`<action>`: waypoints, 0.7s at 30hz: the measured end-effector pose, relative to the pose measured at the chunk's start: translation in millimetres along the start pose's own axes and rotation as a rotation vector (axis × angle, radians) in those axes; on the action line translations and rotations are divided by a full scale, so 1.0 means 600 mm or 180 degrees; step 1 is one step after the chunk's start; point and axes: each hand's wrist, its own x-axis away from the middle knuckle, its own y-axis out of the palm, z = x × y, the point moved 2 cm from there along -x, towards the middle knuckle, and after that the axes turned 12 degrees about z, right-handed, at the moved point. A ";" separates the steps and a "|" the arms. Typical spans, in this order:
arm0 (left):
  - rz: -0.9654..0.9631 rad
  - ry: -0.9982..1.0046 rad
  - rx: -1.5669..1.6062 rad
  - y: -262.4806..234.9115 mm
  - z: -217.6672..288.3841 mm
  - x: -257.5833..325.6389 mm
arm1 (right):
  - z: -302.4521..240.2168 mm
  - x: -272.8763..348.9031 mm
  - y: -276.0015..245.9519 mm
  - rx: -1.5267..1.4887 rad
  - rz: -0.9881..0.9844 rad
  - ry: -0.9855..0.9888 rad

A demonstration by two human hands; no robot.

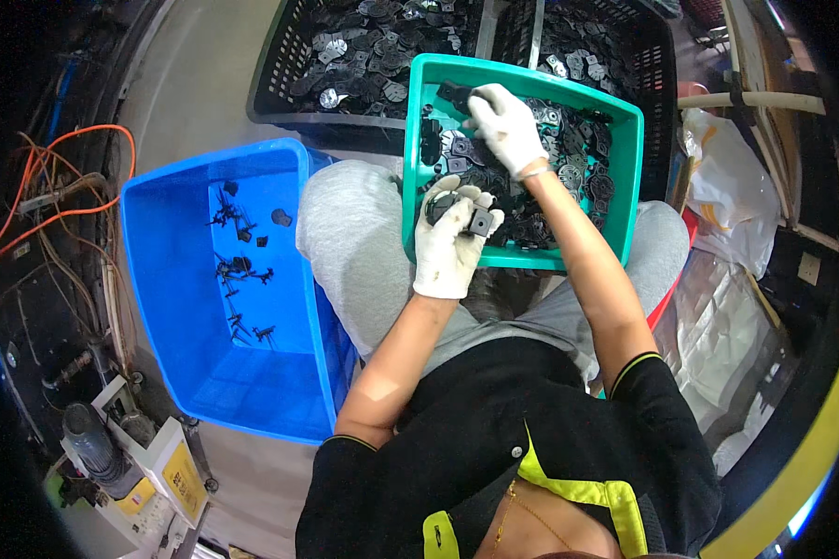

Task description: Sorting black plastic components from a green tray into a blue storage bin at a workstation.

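Observation:
Across my lap rests a green bin [636, 177] with many flat black plastic parts [569, 177] inside, some showing grey round faces. My left hand [446, 247], in a white glove, is closed around a black plastic part [480, 222] over the bin's near left corner. Farther up, my gloved right hand [505, 129] reaches over the bin's far left side. Its fingers pinch another black plastic part [454, 95] near the far rim. Fingers hide much of both held parts, so their exact kind cannot be told.
Left of my leg stands a deep blue bin [289, 373] with several thin black sprue-like scraps [238, 265]. Two black crates [275, 70] of similar parts stand beyond the green bin. Orange cable [116, 200] runs at far left; plastic sheeting [732, 186] lies at right.

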 end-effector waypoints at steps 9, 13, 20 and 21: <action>-0.0207 -0.0102 -0.0328 0.005 -0.002 -0.001 | 0.018 0.062 -0.081 -0.1645 -0.0297 0.0945; -0.0298 -0.0149 -0.0280 0.005 -0.004 -0.002 | -0.030 0.088 -0.109 -0.1289 -0.0303 0.0566; -0.0291 -0.0217 -0.0374 0.004 -0.004 -0.005 | -0.075 0.124 -0.120 -0.0764 -0.0779 0.0138; -0.0227 -0.0190 -0.0416 0.006 -0.004 -0.004 | -0.074 0.128 -0.117 -0.0799 -0.0881 0.0139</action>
